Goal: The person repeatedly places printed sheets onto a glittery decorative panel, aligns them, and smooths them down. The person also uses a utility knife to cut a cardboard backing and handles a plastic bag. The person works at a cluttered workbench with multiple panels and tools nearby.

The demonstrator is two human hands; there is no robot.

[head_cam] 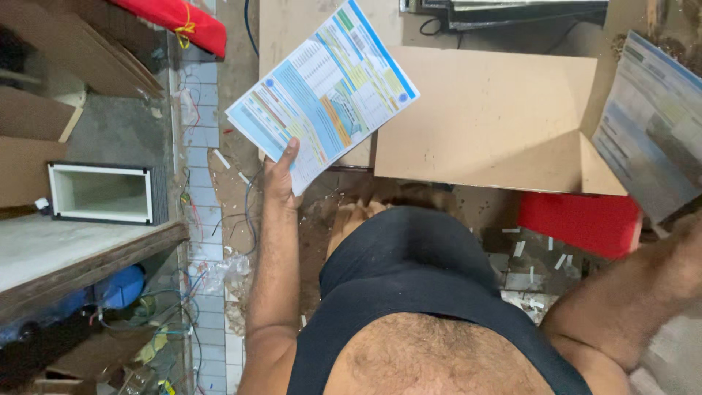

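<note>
My left hand (281,172) grips the lower corner of a thin stack of printed sheets (322,91), blue-edged with coloured tables, held out in front of me above the floor. My right forearm reaches to the right edge of the view. There my right hand (686,232) is blurred and mostly cut off, just under a second printed sheet (647,124) that hangs tilted and blurred in the air. My fingers on that sheet are not visible.
A large brown cardboard board (482,117) lies ahead, with a red box (578,223) under its near right corner. At left, a wooden shelf (73,252) carries a white open-ended box (102,192). Loose wires (219,219) and scraps litter the tiled floor. A red bag (175,22) sits top left.
</note>
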